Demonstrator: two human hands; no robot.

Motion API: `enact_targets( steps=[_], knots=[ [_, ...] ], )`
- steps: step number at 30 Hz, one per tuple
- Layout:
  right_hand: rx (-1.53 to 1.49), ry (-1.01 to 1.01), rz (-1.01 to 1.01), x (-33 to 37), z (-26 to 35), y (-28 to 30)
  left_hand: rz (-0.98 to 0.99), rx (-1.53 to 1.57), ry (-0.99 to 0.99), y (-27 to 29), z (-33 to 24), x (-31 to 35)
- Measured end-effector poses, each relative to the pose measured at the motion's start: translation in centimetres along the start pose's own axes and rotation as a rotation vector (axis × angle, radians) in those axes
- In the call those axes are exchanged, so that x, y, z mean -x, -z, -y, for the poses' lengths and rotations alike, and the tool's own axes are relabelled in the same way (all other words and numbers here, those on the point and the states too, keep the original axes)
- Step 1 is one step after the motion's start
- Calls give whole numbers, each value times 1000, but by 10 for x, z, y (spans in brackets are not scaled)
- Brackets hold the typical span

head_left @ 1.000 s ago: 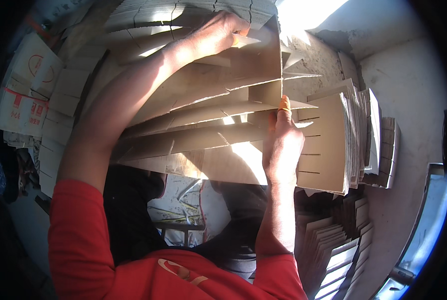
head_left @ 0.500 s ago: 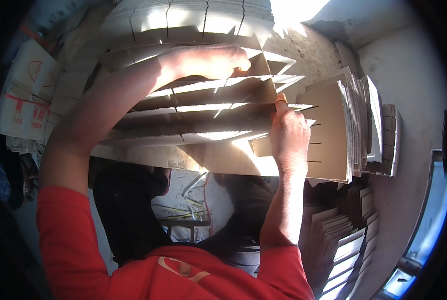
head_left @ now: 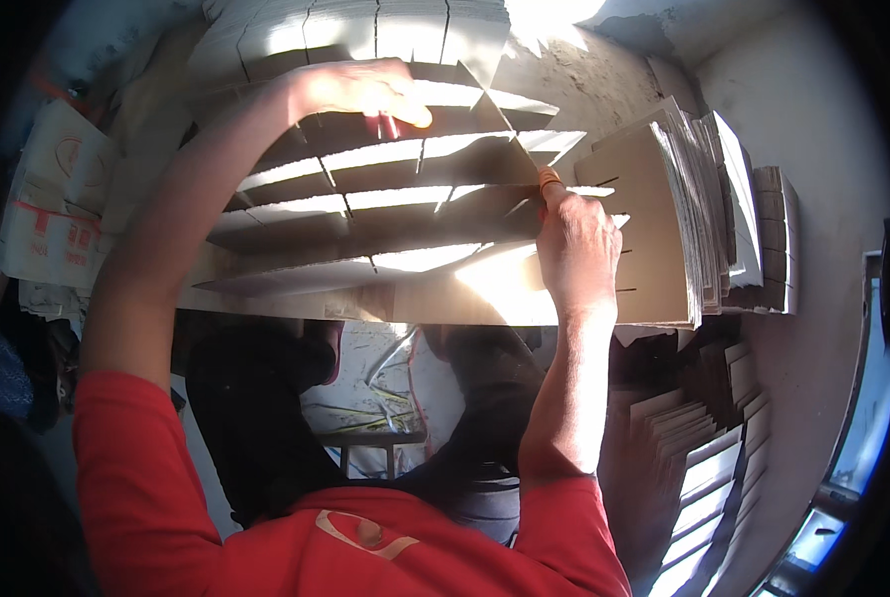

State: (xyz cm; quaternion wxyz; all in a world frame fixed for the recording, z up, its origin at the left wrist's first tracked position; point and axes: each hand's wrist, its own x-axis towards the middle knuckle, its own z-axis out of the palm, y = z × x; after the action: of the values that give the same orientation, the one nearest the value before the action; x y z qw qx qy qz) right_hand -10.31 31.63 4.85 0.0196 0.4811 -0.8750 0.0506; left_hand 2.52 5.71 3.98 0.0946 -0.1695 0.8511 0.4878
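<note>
Several long slotted cardboard strips stand on edge in rows across the work board, with bright sunlight along their tops. A crossing cardboard strip runs over their right ends. My right hand is closed on the near end of this crossing strip; an orange band circles one finger. My left hand reaches over the far rows, thumb and fingers apart. Glare and the strips hide part of its fingertips, and I see nothing held in it.
A stack of slotted cardboard sheets leans at the right. Another stack lies at the far side. More sheets stand low at the right. A white package with red tape is at the left. The board's edge is above my legs.
My left hand has moved left, away from the crossing strip, along the far rows. The right hand keeps its grip near the same place. The strips are fanned a little differently.
</note>
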Motion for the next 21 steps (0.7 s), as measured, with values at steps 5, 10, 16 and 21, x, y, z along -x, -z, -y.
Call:
enact_targets(
  steps=[5, 10, 16, 21],
  knots=[
    [-136, 6, -37, -1, -19, -4, -77, -243, -143, 3, 18, 62],
    [-237, -80, -192, 17, -22, 12, -190, -267, -110, -2, 38, 93],
    [-285, -69, -276, 51, -35, -5, -546, -488, -97, 8, 59, 76],
    [-604, 57, -600, 58, -55, -25, -537, -420, -196, 3, 53, 85]
  ],
)
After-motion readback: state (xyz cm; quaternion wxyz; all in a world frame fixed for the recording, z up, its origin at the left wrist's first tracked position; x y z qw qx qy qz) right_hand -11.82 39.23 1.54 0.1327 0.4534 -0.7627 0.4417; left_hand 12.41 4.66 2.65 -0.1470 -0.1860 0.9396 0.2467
